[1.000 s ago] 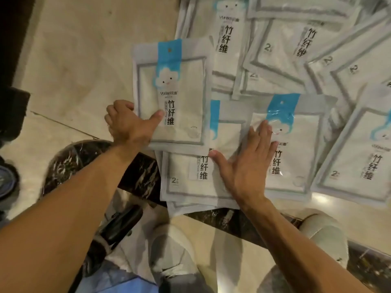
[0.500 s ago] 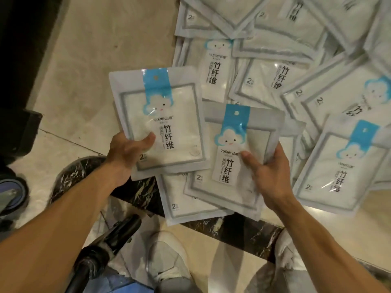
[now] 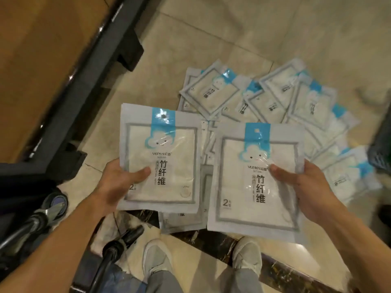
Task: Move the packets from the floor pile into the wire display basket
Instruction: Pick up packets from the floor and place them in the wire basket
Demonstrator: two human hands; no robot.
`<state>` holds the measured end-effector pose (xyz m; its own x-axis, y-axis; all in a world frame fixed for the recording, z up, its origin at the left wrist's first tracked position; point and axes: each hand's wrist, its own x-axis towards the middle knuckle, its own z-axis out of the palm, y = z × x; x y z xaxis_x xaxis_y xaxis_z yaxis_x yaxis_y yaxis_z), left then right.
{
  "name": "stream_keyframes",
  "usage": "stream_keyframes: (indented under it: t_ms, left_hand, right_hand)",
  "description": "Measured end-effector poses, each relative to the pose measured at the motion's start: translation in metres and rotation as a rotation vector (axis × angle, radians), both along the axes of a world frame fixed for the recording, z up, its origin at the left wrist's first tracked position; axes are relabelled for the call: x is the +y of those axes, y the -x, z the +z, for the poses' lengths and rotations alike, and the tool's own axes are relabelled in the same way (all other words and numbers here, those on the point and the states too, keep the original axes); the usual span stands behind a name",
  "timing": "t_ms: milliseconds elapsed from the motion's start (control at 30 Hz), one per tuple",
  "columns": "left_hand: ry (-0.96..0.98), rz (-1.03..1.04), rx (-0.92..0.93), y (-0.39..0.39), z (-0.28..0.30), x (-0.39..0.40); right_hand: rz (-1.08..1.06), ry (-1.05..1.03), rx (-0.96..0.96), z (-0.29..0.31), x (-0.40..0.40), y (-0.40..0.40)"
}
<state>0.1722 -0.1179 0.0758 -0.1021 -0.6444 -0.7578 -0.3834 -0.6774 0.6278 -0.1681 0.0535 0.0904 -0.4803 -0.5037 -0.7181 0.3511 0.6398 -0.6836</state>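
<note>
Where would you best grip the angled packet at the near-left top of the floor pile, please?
Probably by the packet's near-left plain border, coming from above and the left: that corner lies on top, overhanging the pile, uncovered by neighbours, so a thumb can slide under the flat edge.

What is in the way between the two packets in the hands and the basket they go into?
Cannot tell. The left hand grips one packet, the right hand another packet. Only a dark mesh edge, possibly the basket, shows at far right, beyond the floor pile.
</note>
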Motion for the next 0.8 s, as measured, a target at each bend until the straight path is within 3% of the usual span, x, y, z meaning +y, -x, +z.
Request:
stream_keyframes:
  t_ms: [400, 600, 800]
  left_hand:
    - [0.089, 0.081, 0.137, 0.032, 0.337, -0.002]
    - [0.167, 0.120, 0.174, -0.020, 0.502, 0.008]
    - [0.329, 0.192, 0.138, -0.099, 0.629, 0.034]
  right_hand:
    - [0.024, 0.129, 0.012, 0.368, -0.041, 0.019]
    - [0.079, 0.196, 0.041, 0.527, -0.042, -0.022]
    - [0.156, 0.311, 0.073, 0.629, -0.059, -0.087]
